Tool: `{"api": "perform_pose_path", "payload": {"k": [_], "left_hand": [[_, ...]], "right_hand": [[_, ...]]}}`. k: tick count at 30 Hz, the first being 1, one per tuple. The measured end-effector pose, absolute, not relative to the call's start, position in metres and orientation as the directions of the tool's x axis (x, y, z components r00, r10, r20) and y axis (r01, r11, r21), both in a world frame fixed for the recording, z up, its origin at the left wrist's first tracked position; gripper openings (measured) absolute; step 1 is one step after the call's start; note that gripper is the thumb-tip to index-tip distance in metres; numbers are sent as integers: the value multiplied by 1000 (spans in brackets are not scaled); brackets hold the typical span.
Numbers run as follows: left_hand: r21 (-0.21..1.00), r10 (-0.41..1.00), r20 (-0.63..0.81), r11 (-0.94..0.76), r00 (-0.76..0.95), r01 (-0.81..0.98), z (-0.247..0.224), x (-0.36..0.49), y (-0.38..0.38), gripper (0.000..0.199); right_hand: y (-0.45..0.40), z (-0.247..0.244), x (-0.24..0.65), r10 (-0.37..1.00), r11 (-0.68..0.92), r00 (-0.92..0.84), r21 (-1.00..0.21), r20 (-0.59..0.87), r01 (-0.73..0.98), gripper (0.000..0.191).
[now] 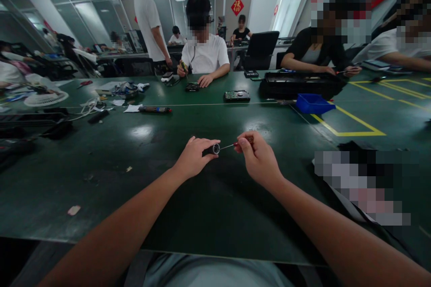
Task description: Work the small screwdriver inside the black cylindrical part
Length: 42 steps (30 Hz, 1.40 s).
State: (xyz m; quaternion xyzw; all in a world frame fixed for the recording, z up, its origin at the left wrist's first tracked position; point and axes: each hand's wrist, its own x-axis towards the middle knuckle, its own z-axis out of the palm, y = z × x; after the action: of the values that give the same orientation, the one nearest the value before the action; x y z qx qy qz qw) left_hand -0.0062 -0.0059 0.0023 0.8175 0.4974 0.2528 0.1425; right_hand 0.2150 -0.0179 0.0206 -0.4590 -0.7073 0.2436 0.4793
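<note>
My left hand [194,158] is closed around a small black cylinder [211,150] whose round, silver-rimmed end faces to the right. What the cylinder belongs to cannot be made out. In my right hand [257,159] is a screwdriver [245,141] with a reddish-brown handle, gripped between thumb and fingers. Its thin metal shaft points left, and the tip lies at or very near the cylinder's rim; whether they touch is not clear. Both hands are held just above the green tabletop [215,215].
Ahead lie a pen-like tool [155,109], a circuit-board device [237,95], a blue bin [314,103] and a long black housing [299,84]. Cables and parts clutter the left, near a white fan grille [46,97]. A dark flat object [343,197] is at right. Co-workers sit opposite.
</note>
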Motion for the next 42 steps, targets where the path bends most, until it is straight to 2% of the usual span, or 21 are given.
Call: {"api": "perform_pose_path", "payload": {"k": [8,17,27,33,42], "left_hand": [[498,892,263,-452,368,740,2,-6,-7,42],[482,882,270,-472,387,738,5,-4,-7,41],[492,896,239,-444,374,749,1,-7,-6,41],[491,899,235,-438,370,753,-3,-7,-4,42],[494,900,240,-437,365,752,-1,-8,-4,40]], "right_hand": [[-20,22,214,858,494,-119,-742,499,453,14],[-17,17,212,894,443,-130,-804,428,396,17],[-20,23,218,864,471,-47,-773,501,425,18],[-19,23,217,856,495,-108,-740,506,455,16],[-18,24,218,854,483,-80,-725,514,492,16]]}}
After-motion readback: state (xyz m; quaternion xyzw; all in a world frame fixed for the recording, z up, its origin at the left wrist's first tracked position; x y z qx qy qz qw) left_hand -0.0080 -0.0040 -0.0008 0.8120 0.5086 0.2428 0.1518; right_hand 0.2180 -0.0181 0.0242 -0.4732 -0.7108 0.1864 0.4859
